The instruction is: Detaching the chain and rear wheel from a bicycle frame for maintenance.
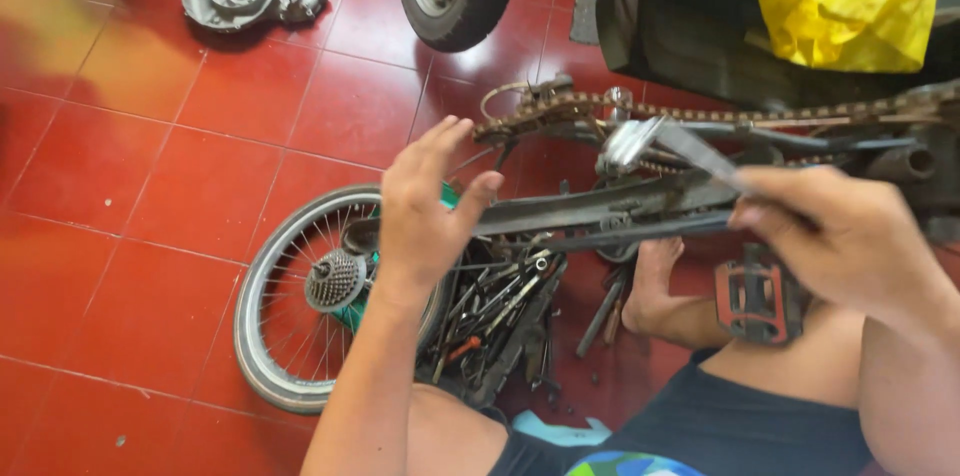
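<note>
Left hand (425, 206) open, fingers spread, palm against dark greasy bicycle frame tube (600, 211). Right hand (840, 236) pinching a flat silvery metal tool (665, 143), tip at rusty chain (600, 106) above red tiled floor (150, 186).

The floor (150, 166) is glossy red tile with pale grout lines. A yellow bag (845, 6) hangs on dark machinery. The spoked wheel (285, 306) is silver with a grey tyre, the chain (560, 108) rusty brown, the pedal (752, 298) red-framed, the shorts (720, 426) navy.
</note>
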